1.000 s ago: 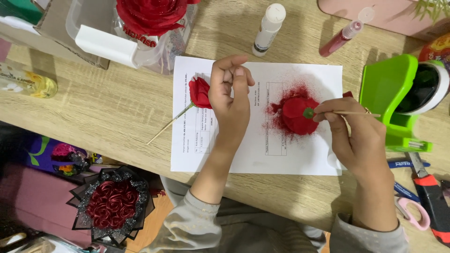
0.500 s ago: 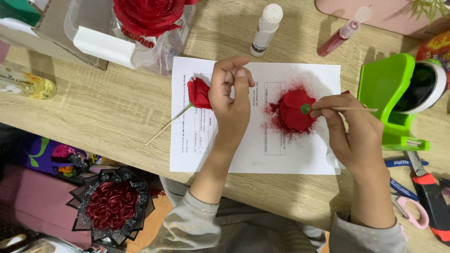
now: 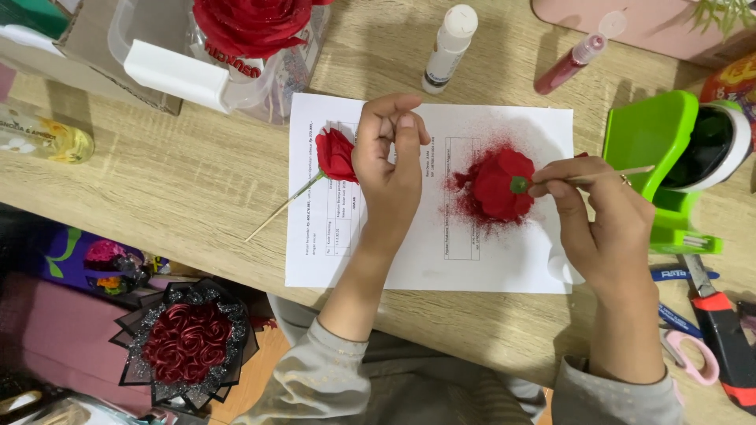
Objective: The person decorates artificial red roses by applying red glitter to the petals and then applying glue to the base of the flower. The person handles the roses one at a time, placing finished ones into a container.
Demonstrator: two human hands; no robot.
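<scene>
Right hand (image 3: 606, 228), fingers clamped on a stick, has turned the red rose (image 3: 502, 186) slightly in glitter; left hand (image 3: 390, 161), fingertips together, hovers unchanged.

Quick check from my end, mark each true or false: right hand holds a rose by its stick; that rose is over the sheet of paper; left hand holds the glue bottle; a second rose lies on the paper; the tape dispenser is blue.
1. The right hand holds a red rose by its stick. True.
2. That rose is over the white paper sheet, amid red glitter. True.
3. The left hand holds the glue bottle. False: the bottle stands apart, untouched, above the sheet.
4. A second rose lies at the paper's left edge. True.
5. The tape dispenser is blue. False: it is green.
</scene>
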